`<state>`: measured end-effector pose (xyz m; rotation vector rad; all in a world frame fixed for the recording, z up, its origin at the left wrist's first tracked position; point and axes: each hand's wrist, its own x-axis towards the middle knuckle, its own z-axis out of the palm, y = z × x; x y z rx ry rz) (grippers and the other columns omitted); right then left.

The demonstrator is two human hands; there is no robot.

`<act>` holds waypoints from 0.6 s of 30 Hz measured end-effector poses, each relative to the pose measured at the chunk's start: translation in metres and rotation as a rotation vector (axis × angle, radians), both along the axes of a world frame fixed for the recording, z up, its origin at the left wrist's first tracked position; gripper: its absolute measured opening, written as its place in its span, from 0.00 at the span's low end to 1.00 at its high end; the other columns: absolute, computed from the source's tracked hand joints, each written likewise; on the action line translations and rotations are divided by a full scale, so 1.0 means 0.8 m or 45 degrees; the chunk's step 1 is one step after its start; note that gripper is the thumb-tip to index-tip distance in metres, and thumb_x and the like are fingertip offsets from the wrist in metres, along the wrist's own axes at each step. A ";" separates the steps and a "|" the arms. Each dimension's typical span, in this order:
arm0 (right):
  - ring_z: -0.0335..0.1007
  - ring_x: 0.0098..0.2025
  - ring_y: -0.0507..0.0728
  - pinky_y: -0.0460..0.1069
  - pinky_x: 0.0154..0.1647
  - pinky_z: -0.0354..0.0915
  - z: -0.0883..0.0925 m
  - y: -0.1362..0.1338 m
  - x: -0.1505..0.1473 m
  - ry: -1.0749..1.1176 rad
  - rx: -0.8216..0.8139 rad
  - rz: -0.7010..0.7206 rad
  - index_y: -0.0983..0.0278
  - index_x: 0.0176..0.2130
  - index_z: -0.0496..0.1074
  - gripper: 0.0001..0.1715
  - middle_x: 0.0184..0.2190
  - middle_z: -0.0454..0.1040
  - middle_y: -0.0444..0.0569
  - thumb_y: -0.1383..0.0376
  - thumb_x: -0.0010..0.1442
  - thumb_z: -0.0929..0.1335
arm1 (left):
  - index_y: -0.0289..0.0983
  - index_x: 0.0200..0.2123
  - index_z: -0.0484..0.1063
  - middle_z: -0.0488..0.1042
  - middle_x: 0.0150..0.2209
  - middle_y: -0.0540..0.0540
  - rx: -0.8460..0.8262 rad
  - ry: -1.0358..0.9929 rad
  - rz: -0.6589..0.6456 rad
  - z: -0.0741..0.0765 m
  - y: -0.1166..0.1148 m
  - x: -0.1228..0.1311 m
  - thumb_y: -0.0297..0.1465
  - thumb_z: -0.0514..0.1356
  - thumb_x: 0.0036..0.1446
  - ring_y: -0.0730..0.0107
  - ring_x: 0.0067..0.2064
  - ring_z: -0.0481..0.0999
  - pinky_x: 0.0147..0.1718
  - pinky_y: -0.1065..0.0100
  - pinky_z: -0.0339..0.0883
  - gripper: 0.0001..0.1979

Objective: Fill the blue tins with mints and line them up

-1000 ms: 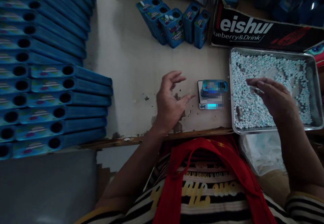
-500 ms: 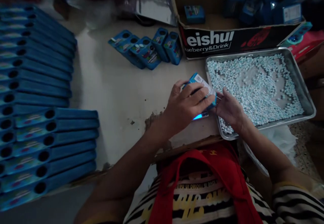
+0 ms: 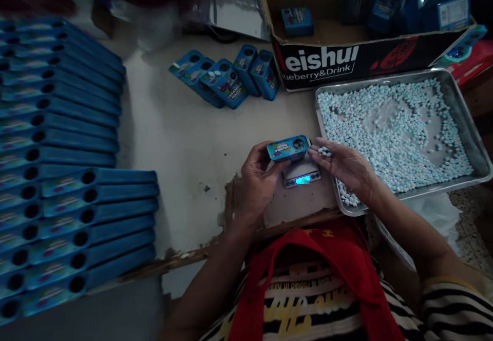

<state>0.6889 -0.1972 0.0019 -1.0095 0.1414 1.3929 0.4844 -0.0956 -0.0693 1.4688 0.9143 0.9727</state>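
My left hand [image 3: 262,179] grips a blue box [image 3: 288,148] by its left end, its round hole facing up at the right. Below the box is a small scale [image 3: 302,177] with a lit display. My right hand [image 3: 346,166] lies palm up by the box's right end, several small pale candies [image 3: 324,151] resting on its fingers. Under that wrist is the edge of a metal tray [image 3: 486,169], which holds many pale blue and white candies [image 3: 408,161].
Rows of blue boxes [image 3: 80,112] fill the table's left side. Several more boxes [image 3: 230,87] stand at the back middle. An open carton [image 3: 319,62] with blue boxes inside sits behind the tray. The worn table edge [image 3: 173,264] runs before me.
The box in my left hand has turned from tilted to nearly level, its holed face now up. My right palm has turned upward, showing candies. More of the scale is visible.
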 end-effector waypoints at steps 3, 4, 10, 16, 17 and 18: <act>0.88 0.40 0.54 0.44 0.47 0.84 0.004 -0.010 0.006 -0.194 -0.014 -0.040 0.68 0.46 0.83 0.13 0.40 0.89 0.55 0.79 0.70 0.70 | 0.43 0.55 0.78 0.87 0.50 0.45 -0.085 0.018 -0.029 -0.012 -0.006 0.000 0.33 0.80 0.54 0.58 0.51 0.88 0.53 0.60 0.86 0.26; 0.87 0.38 0.53 0.43 0.44 0.83 0.004 -0.013 0.009 -0.237 -0.030 -0.042 0.67 0.45 0.84 0.11 0.39 0.88 0.54 0.79 0.70 0.72 | 0.44 0.55 0.78 0.87 0.50 0.46 -0.088 0.027 -0.043 -0.013 -0.007 0.000 0.34 0.80 0.55 0.59 0.50 0.88 0.53 0.61 0.86 0.26; 0.76 0.27 0.46 0.36 0.26 0.72 0.005 -0.022 0.026 -0.361 -0.098 0.019 0.65 0.41 0.85 0.02 0.30 0.83 0.45 0.69 0.69 0.79 | 0.46 0.68 0.73 0.81 0.65 0.41 0.045 -0.005 -0.165 -0.003 0.000 -0.025 0.42 0.82 0.57 0.53 0.69 0.82 0.72 0.52 0.76 0.39; 0.82 0.34 0.49 0.39 0.38 0.79 0.023 -0.019 0.036 -0.526 -0.110 0.179 0.64 0.42 0.85 0.08 0.36 0.86 0.48 0.74 0.63 0.79 | 0.43 0.61 0.78 0.84 0.56 0.42 -0.008 0.107 0.053 0.001 0.006 -0.083 0.43 0.81 0.57 0.54 0.62 0.85 0.71 0.50 0.79 0.31; 0.84 0.37 0.50 0.40 0.41 0.81 0.029 -0.017 0.038 -0.554 -0.117 0.200 0.64 0.43 0.85 0.11 0.37 0.87 0.49 0.77 0.62 0.79 | 0.43 0.60 0.78 0.84 0.56 0.42 -0.019 0.107 0.100 0.002 0.006 -0.092 0.42 0.81 0.57 0.55 0.62 0.85 0.70 0.51 0.79 0.31; 0.85 0.39 0.51 0.41 0.44 0.82 0.035 -0.016 0.040 -0.578 -0.126 0.220 0.64 0.43 0.85 0.14 0.38 0.87 0.49 0.78 0.60 0.78 | 0.42 0.60 0.77 0.84 0.57 0.41 -0.016 0.103 0.142 0.003 0.005 -0.099 0.42 0.81 0.56 0.56 0.62 0.85 0.70 0.52 0.79 0.32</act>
